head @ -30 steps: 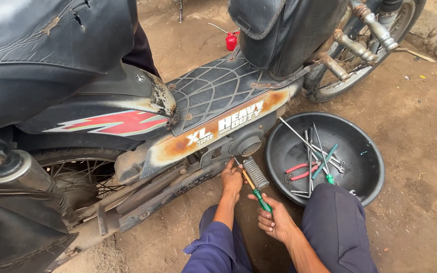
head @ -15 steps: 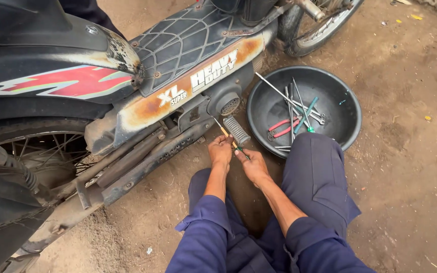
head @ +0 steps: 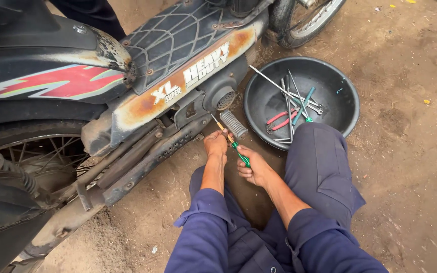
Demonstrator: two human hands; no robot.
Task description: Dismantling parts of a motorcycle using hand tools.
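The right hand [head: 255, 169] is gripping the green-handled screwdriver [head: 232, 142]; the left hand [head: 215, 144] is pinching its shaft, tip still engaged beneath the engine cover [head: 218, 96].

The ground [head: 405, 151] is bare brown earth, packed hard, damp-looking in patches and strewn with small scraps of litter (a few yellow bits at the far right, a pale scrap at the lower right edge). Looser grit gathers at the lower left. Daylight is soft and even, casting only faint shadows. No walls or furniture show anywhere in the head view.
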